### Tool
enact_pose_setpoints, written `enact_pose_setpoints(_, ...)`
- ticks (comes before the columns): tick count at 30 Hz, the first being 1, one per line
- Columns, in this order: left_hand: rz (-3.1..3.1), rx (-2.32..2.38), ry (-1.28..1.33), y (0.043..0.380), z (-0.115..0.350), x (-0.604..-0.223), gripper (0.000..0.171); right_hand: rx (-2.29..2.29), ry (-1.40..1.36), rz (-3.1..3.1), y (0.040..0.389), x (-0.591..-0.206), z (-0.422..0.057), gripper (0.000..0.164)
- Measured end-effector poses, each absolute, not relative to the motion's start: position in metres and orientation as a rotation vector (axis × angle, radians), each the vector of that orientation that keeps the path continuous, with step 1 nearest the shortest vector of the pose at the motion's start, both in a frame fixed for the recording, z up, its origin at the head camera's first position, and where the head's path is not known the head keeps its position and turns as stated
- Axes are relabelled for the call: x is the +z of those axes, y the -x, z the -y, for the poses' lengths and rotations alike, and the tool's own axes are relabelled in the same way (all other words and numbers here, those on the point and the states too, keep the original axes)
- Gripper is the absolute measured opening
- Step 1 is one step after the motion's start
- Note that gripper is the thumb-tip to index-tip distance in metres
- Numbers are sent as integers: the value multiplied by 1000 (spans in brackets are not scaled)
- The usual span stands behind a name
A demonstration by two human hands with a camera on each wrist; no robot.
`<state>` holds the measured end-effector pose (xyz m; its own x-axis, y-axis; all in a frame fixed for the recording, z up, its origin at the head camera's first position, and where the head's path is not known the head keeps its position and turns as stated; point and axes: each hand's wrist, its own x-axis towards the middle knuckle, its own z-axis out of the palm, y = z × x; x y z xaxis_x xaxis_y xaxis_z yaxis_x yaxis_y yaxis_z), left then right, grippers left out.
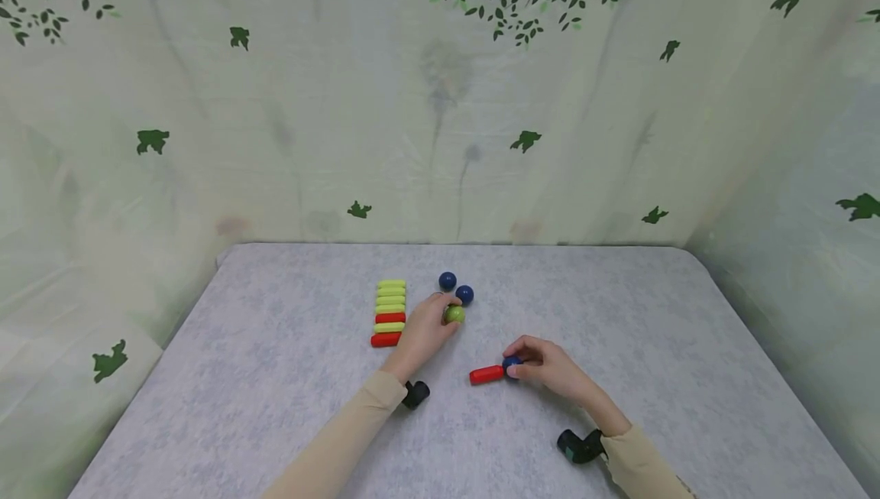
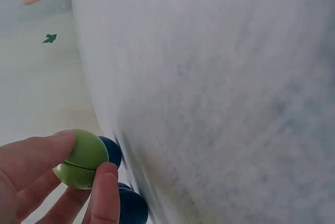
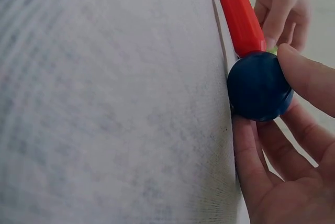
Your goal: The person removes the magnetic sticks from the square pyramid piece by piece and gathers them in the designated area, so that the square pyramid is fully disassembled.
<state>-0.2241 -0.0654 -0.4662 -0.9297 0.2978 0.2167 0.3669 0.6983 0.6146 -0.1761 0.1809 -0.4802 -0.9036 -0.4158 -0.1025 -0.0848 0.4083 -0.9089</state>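
Observation:
My left hand (image 1: 426, 331) pinches a green ball (image 2: 84, 156) between thumb and fingers; a thin seam line runs across the ball. Just beyond it on the table sit two blue balls, a nearer one (image 1: 464, 296) and a farther one (image 1: 448, 281). My right hand (image 1: 553, 369), lower and to the right, holds another blue ball (image 3: 260, 86) with thumb and fingers, close over the tabletop. A red stick (image 3: 242, 22) with faceted sides and a narrower end meets this ball and points left, toward the other hand.
Left of my left hand, yellow-green sticks (image 1: 391, 300) and red sticks (image 1: 386, 340) lie stacked in a column, partly behind the wrist. The grey table (image 1: 289, 331) ends at a leaf-printed cloth backdrop (image 1: 385, 140). Each wrist wears a black camera (image 1: 580, 446).

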Motion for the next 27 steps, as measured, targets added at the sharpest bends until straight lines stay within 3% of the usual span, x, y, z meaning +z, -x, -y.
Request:
enact_pose_setpoints(14,2761,-1048,550,227,67,-465,28,-1497,416,-2350,177,-481,-180,25)
enact_pose_setpoints(22,2924,-1353,1000,194,69,-467,29,-1523,440,-2352,177,-481,-179,25)
enact_pose_setpoints(27,2929,-1346,1065,182,61,-472,19,-1538,459,-2346,176,-481,-177,26)
